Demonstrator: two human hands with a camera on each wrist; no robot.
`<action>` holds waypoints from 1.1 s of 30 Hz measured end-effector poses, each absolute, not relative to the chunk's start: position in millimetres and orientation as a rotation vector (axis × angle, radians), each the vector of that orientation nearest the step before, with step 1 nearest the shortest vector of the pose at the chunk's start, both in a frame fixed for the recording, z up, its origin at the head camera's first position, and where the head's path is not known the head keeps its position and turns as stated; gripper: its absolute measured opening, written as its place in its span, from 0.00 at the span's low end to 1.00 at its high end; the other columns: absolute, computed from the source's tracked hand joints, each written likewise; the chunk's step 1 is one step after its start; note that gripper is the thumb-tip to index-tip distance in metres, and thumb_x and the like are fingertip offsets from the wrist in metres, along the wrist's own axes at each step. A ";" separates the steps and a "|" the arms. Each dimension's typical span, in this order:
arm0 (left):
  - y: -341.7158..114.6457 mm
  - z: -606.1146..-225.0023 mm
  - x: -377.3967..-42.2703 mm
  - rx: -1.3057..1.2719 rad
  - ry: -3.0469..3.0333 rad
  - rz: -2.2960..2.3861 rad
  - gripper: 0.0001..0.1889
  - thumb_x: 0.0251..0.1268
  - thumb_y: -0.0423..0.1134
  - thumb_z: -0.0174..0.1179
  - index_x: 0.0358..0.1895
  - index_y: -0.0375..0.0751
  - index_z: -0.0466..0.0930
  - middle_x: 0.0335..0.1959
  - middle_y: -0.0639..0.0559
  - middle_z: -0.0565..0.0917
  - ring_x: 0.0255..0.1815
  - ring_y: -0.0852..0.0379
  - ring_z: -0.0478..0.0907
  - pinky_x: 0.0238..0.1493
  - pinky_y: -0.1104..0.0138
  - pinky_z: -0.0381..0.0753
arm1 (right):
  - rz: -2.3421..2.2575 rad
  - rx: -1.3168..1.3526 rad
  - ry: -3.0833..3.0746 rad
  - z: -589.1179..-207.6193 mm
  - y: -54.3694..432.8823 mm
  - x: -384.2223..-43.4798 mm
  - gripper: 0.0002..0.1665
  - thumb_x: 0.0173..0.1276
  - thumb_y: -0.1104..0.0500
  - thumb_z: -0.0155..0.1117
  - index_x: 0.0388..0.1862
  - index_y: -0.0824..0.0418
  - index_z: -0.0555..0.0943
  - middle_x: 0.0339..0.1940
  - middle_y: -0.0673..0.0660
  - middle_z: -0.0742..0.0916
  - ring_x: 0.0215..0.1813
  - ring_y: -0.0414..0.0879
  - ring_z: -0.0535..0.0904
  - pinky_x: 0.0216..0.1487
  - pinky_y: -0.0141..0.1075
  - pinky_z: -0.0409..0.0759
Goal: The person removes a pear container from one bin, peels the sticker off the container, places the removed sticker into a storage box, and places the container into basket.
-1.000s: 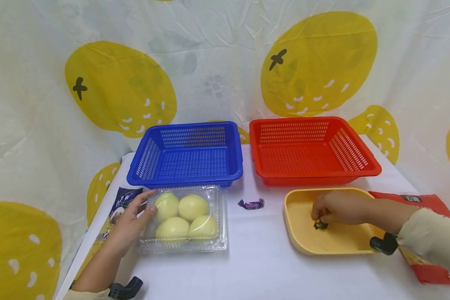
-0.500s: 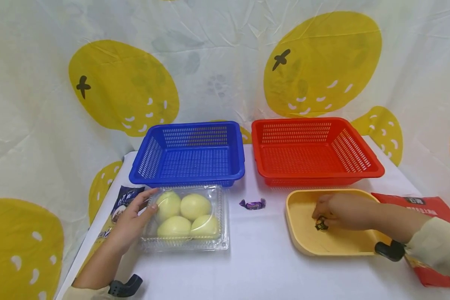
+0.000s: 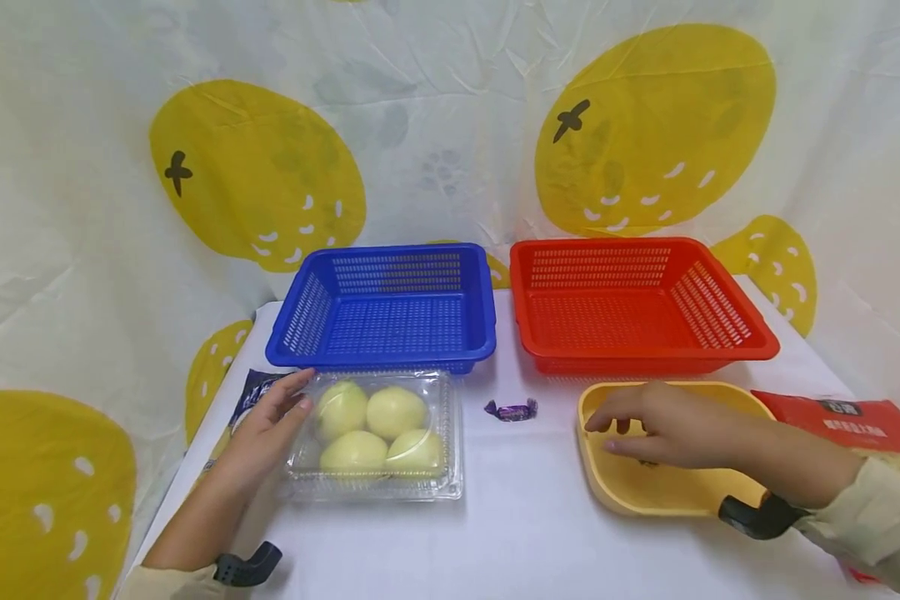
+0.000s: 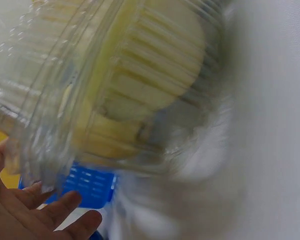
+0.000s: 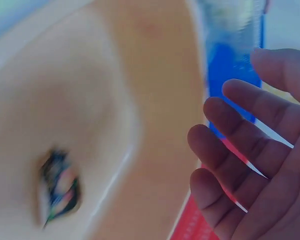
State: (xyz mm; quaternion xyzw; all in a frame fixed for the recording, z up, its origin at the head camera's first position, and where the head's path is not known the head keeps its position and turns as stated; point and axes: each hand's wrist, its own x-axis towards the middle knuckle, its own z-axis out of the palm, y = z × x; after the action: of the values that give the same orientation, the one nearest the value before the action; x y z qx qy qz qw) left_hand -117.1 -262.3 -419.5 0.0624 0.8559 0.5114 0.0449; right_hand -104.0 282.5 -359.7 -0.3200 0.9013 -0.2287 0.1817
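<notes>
We are holding right hand (image 3: pixel 663 425) over yellow tub (image 3: pixel 671 493), fingers apart, gripping nothing; small wrapped candy (image 5: pixel 60 185) lying below right thumb, tub sides likely stopping it sliding off. We are holding left hand (image 3: pixel 270 425) beside clear box (image 3: pixel 452 467), fingers apart, maybe for steadying, touch unclear; box holding pale fruit (image 3: pixel 396 412) past left fingertips

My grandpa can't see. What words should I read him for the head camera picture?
A person's right hand hangs over a yellow tray and a small, mostly hidden dark item; the left hand is beside a clear box of four pale fruits. A purple sweet lies between box and tray, with a blue basket and a red basket behind.
</notes>
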 end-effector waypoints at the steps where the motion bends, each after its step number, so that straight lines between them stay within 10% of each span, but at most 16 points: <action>1: -263.4 -418.6 -117.4 0.189 2.624 1.559 0.29 0.89 0.45 0.50 0.84 0.42 0.60 0.83 0.35 0.62 0.81 0.31 0.62 0.78 0.48 0.67 | -0.696 -0.913 2.536 -358.1 278.8 -102.9 0.17 0.77 0.44 0.71 0.61 0.41 0.87 0.48 0.37 0.87 0.47 0.36 0.84 0.45 0.35 0.88; 5: -268.4 -414.9 -119.1 0.159 2.625 1.574 0.30 0.89 0.46 0.49 0.86 0.45 0.56 0.82 0.32 0.63 0.80 0.33 0.63 0.68 0.70 0.73 | -0.835 -0.895 2.514 -354.5 259.6 -101.0 0.15 0.78 0.44 0.70 0.60 0.41 0.87 0.50 0.38 0.88 0.46 0.38 0.84 0.43 0.34 0.87; 12: -275.4 -410.8 -125.8 -0.002 2.579 1.639 0.33 0.89 0.51 0.47 0.88 0.54 0.48 0.84 0.34 0.60 0.82 0.35 0.62 0.74 0.49 0.74 | -0.974 -0.740 2.488 -357.2 219.0 -99.4 0.17 0.76 0.46 0.70 0.61 0.44 0.87 0.53 0.41 0.89 0.53 0.42 0.83 0.49 0.35 0.86; 19: -283.2 -405.7 -135.4 -0.061 2.596 1.627 0.34 0.90 0.54 0.44 0.89 0.58 0.44 0.85 0.34 0.57 0.81 0.35 0.64 0.62 0.71 0.79 | -1.030 -0.677 2.484 -362.8 189.8 -102.3 0.20 0.76 0.48 0.72 0.63 0.51 0.86 0.55 0.45 0.89 0.53 0.46 0.83 0.48 0.36 0.85; 33: -288.4 -405.8 -157.2 -0.121 2.598 1.634 0.35 0.88 0.56 0.46 0.89 0.61 0.44 0.86 0.34 0.54 0.80 0.33 0.65 0.74 0.40 0.71 | -1.307 -0.335 2.325 -381.5 143.4 -104.0 0.38 0.76 0.47 0.70 0.81 0.52 0.70 0.73 0.64 0.80 0.70 0.63 0.78 0.59 0.57 0.86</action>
State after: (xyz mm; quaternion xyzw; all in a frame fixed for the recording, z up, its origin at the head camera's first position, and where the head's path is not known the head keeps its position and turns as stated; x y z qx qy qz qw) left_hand -157.2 -288.4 -405.8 -0.0395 0.8454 0.5316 0.0351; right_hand -104.0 143.4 -381.5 -0.1215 0.8427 -0.4739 0.2247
